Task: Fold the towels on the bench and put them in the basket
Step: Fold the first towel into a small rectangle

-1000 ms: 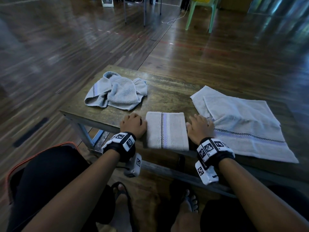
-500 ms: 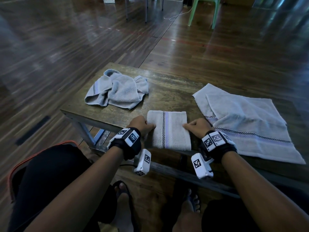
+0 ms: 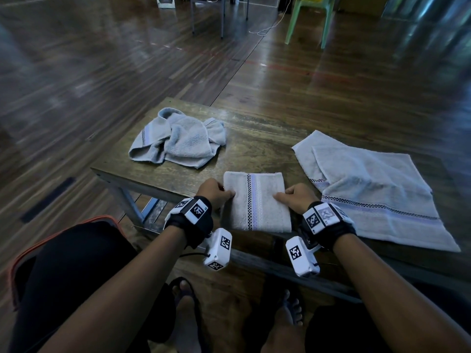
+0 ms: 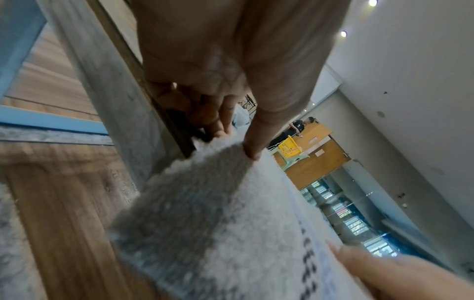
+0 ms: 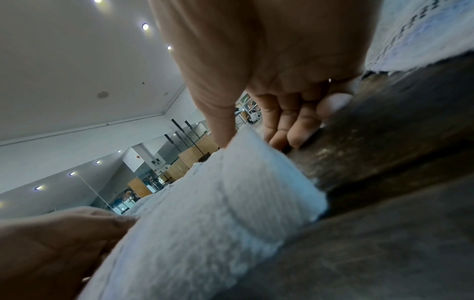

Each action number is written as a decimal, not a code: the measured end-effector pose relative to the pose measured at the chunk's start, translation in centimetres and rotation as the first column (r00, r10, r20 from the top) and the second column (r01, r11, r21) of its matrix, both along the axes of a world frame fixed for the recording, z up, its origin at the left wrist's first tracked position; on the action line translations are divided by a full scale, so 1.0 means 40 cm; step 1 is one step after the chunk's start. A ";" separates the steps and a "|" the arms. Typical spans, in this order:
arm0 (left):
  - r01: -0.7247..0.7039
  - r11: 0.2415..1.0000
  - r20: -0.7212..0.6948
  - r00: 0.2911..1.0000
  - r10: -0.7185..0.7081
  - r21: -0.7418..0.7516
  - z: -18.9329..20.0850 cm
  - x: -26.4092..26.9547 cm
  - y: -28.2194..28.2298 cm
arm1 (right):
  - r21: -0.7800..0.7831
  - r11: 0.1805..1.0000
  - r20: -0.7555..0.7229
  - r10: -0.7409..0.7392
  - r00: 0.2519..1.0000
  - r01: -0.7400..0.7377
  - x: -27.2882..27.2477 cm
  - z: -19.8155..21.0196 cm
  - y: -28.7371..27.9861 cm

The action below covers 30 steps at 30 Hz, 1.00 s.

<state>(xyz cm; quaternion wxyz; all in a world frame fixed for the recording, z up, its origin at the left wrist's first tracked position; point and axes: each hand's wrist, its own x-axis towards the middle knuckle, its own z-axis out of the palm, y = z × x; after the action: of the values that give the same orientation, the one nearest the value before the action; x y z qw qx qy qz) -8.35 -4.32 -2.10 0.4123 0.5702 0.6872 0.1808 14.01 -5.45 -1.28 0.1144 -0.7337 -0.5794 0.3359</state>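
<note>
Pale grey terry cloth sits between both hands: a folded towel (image 3: 256,201) lies at the near edge of the wooden counter (image 3: 254,149), its dark checked stripe and lilac band running away from the person. The left hand (image 3: 214,193) holds the towel's left edge, thumb on top and fingers tucked under the fold; from the left wrist view the thumb (image 4: 252,142) presses down on the cloth (image 4: 205,223) while the other fingers curl beneath it against the counter edge. The right hand (image 3: 297,197) pinches the right edge the same way, with the thumb laid across the top. In the right wrist view that thumb (image 5: 220,130) rests on the layered edge of the towel (image 5: 218,203) and the remaining fingers (image 5: 295,125) curl below it. So each grip is narrow and holds one side of the folded towel.

Toward the far left of the counter lies a crumpled towel (image 3: 178,142), bunched in loose folds. To the right, a larger spread towel (image 3: 369,189) lies flat with one corner turned over, its checked stripe running along its near side; it is just beside the right hand. Both wrists carry black straps with white marker blocks. A green plastic chair (image 3: 309,19) stands on the polished wood floor well beyond the counter, with a yellow basket (image 4: 290,149) on its seat in the left wrist view.
</note>
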 end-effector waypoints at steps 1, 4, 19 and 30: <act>0.017 1.000 0.004 1.000 -0.017 -0.018 -0.002 0.000 0.004 | -0.013 1.000 -0.004 0.004 1.000 -0.004 0.002 -0.002 0.001; 0.017 0.998 0.035 0.999 -0.015 -0.058 -0.005 -0.003 0.008 | -0.041 0.999 -0.038 -0.005 0.999 0.003 0.009 -0.005 0.008; -0.208 0.937 0.627 0.699 0.342 -0.280 -0.017 -0.005 -0.144 | -0.280 0.940 -0.547 -0.323 0.772 0.195 0.010 0.022 -0.112; -0.242 0.951 0.630 0.712 0.309 -0.192 -0.003 -0.012 -0.259 | 0.085 0.996 -0.062 -0.020 0.998 0.025 -0.045 0.035 -0.245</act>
<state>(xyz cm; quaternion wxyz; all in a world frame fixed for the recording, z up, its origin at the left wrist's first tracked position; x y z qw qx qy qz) -8.81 -14.66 -2.23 0.6208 0.3418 0.5849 0.3946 12.21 -15.25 0.11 0.1670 -0.7241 -0.5813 0.3316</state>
